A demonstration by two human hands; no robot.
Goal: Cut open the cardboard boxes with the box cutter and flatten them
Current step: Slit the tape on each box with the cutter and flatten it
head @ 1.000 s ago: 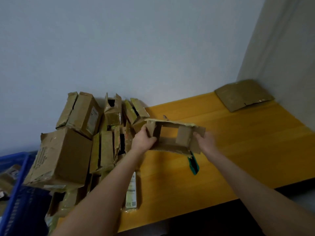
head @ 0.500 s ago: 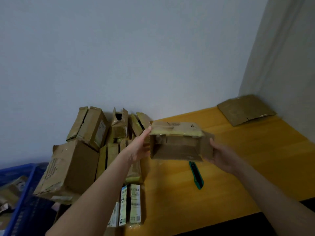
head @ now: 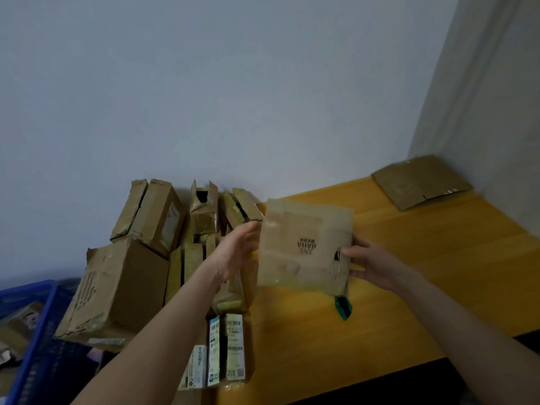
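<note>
Cardboard fills the middle of our view: we hold a small taped cardboard box (head: 304, 244) in the air over the yellow wooden table (head: 438, 273), its broad face with an upside-down printed mark turned toward us, where half a second ago we were looking into its open, hollow end. Our left hand (head: 236, 249) lies against the box's left side with the fingers stretched out straight and close together (motion blur hides whether the tips reach behind the edge), much as it stood before. Our right hand (head: 371, 264) pinches the right edge, thumb on the front face beside a torn hole and the other fingers out of sight behind the cardboard; earlier this hand cupped the box's right end flap. The teal box cutter (head: 343, 308) lies untouched on the table just below the box's lower right corner, and now only its near end shows, whereas it lay in full view a moment ago. At left, the pile of boxes (head: 122, 287) leans against the pale wall (head: 233, 97) as before, with a blue crate (head: 38, 346) beside it. One flattened sheet (head: 420, 181) rests in the table's far right corner.
</note>
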